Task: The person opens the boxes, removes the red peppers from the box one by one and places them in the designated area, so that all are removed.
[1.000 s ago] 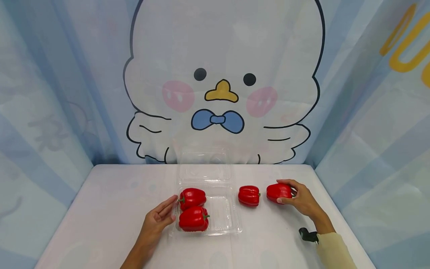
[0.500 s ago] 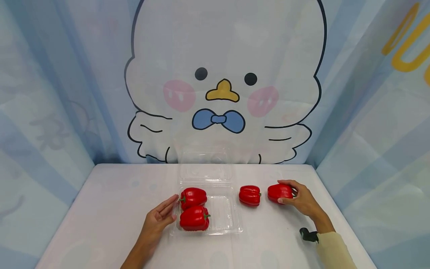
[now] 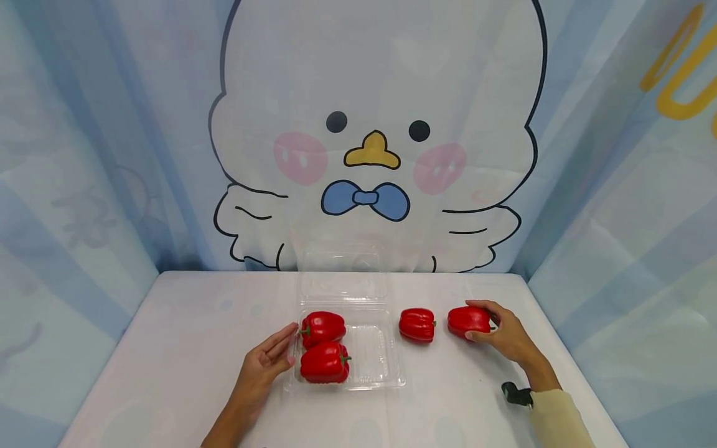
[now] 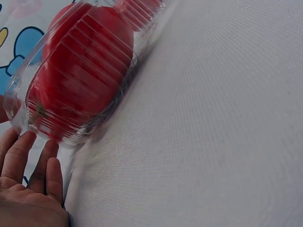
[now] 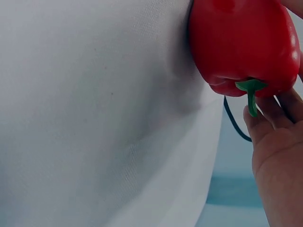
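My right hand point(image 3: 506, 333) grips a red bell pepper point(image 3: 468, 320) at the right of the table, thumb on the near side and fingers over the far side. The right wrist view shows this pepper's green stem point(image 5: 252, 94) pointing toward the palm. My left hand point(image 3: 267, 358) touches the left side of a clear plastic clamshell container point(image 3: 372, 354) with extended fingers point(image 4: 16, 158). Inside its left half lie a rear bell pepper point(image 3: 323, 328) and a front bell pepper point(image 3: 325, 363). Between container and right hand, another bell pepper point(image 3: 417, 325) lies on the table.
The container's clear lid point(image 3: 343, 280) stands raised at the back, near the printed curtain point(image 3: 370, 236). Curtains also flank the white table point(image 3: 437, 404) left and right. A dark device point(image 3: 516, 394) sits at the right wrist by the sleeve.
The head view has drifted very slightly. Both hands, the container and the bell peppers keep nearly the same places, and the right hand still holds its pepper.
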`<state>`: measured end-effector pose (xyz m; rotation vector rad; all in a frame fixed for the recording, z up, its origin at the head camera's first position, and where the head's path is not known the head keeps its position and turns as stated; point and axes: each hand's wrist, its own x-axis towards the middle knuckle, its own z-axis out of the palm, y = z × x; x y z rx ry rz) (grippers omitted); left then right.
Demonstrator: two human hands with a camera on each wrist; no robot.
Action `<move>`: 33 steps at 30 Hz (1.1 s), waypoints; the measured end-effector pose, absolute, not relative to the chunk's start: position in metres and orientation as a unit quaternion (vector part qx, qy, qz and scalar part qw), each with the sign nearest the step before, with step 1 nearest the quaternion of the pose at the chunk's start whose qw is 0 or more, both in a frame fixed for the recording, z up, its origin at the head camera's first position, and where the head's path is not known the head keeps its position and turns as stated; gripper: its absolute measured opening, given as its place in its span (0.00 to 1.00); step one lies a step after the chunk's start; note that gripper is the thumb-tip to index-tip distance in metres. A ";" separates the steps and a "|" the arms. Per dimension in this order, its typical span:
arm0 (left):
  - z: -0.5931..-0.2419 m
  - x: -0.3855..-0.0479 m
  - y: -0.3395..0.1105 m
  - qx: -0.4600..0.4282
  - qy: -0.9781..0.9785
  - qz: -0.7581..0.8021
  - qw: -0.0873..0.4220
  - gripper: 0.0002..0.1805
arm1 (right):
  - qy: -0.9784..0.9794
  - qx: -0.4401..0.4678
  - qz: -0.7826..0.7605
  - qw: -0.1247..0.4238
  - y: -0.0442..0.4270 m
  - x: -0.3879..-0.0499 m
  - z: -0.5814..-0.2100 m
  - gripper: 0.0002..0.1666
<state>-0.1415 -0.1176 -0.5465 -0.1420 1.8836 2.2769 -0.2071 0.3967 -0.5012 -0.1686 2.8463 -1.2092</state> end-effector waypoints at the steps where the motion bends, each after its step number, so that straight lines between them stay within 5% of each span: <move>1: -0.547 -0.142 -0.118 -0.047 0.634 0.766 0.093 0.36 | 0.919 -0.054 -0.390 0.020 0.397 -0.207 -0.501 0.46; 33: -0.545 -0.142 -0.118 -0.043 0.635 0.765 0.097 0.36 | 0.908 -0.130 -0.375 -0.135 0.326 -0.184 -0.435 0.50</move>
